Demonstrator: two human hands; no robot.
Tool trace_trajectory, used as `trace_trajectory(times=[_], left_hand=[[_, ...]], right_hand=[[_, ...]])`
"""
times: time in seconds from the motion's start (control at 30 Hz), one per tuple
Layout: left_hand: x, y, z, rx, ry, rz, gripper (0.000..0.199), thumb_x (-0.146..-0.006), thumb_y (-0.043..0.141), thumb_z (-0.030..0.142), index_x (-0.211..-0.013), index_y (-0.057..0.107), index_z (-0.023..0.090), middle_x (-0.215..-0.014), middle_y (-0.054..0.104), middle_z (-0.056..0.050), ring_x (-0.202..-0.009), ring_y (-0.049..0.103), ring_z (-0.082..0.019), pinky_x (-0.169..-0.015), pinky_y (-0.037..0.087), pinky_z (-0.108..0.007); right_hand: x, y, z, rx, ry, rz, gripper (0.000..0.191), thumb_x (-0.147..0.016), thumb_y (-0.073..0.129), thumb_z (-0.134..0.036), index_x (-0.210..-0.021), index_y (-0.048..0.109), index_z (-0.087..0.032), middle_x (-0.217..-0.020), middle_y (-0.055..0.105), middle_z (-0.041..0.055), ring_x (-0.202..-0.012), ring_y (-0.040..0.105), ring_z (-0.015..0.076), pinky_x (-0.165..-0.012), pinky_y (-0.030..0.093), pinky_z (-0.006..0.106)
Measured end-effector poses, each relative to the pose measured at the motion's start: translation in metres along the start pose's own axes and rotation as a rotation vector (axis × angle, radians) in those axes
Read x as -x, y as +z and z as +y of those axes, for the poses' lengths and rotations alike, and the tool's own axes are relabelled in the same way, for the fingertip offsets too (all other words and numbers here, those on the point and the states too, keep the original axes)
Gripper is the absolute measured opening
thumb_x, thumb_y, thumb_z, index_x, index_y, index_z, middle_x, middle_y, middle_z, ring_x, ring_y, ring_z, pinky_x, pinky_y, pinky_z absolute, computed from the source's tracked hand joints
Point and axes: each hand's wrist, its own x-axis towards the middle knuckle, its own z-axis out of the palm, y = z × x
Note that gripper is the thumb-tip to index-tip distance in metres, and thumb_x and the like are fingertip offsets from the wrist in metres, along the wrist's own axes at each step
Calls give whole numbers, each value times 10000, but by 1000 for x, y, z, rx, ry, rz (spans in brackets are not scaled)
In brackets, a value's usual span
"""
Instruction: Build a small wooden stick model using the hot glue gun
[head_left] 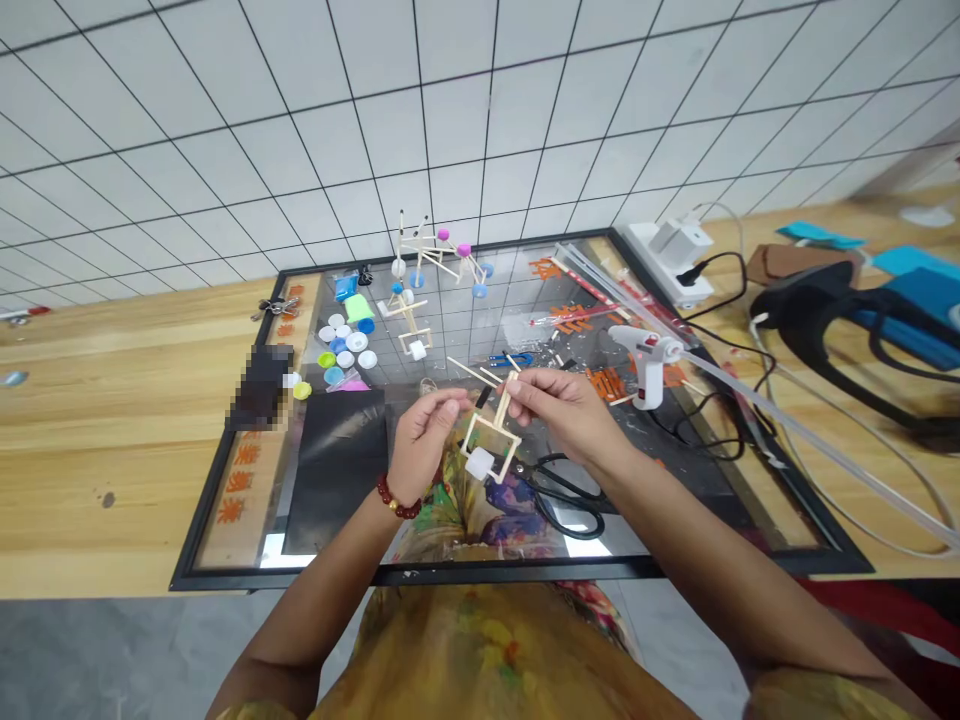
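Observation:
My right hand [559, 405] pinches the upper end of a small wooden stick frame [493, 428], which has a white block [479, 463] at its lower side. Just left of the frame is my left hand [426, 440], its thumb and fingertips close together; whether anything small is between them is hidden. Black scissors [562, 495] lie beneath the frame on the glass. A similar stick piece [409, 325] with a white block rests farther back. Behind it stand stick models [435, 255] with pink and blue round parts.
Bottle caps [345, 345] and a black sheet [334, 465] lie at the left. A white glue gun [649, 365], a power strip [667, 265] and cables are at the right. A black-framed glass panel [525, 575] spans the wooden table [105, 430] before a tiled wall.

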Motion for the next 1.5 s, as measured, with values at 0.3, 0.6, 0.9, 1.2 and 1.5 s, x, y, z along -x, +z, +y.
trace_trajectory(times=[0.3, 0.6, 0.9, 1.2, 1.5], left_hand=[[5, 13, 5, -148, -65, -334, 506, -822, 660, 496, -1196, 647, 156, -1176, 672, -142, -1089, 621, -275, -990, 459, -424], [10, 20, 0, 432, -591, -501, 503, -753, 742, 492, -1029, 670, 78, -843, 732, -162, -658, 689, -195, -556, 562, -285], [9, 22, -5, 435, -634, -477, 504, -743, 752, 487, -1020, 681, 72, -814, 726, -144, -654, 685, -192, -556, 567, -291], [10, 21, -20, 355, -587, -515, 559, -794, 666, 547, -1092, 664, 74, -856, 705, -142, -698, 655, -181, -622, 525, -293], [16, 16, -20, -845, 314, -141, 518, -847, 532, 208, -1358, 483, 141, -1180, 567, -144, -1091, 510, -290, -959, 428, -441]], right_hand=[[0, 7, -12, -37, -28, -3, 330, -706, 790, -470, -733, 643, -175, -559, 606, -26, -473, 502, 73, -459, 396, 206], [-5, -8, -10, 114, -65, -107, 336, -635, 850, -409, -727, 635, -167, -596, 578, -38, -528, 484, 72, -499, 365, 218], [-9, -10, 4, 136, -46, -100, 339, -648, 832, -419, -733, 617, -172, -605, 557, -44, -539, 474, 71, -516, 363, 221], [-9, -9, 13, 165, -76, -106, 319, -673, 813, -428, -729, 613, -185, -611, 555, -42, -546, 480, 81, -522, 391, 227], [10, -13, 8, 130, -121, -127, 264, -725, 785, -423, -854, 692, -212, -713, 642, -6, -615, 553, 106, -570, 448, 236]])
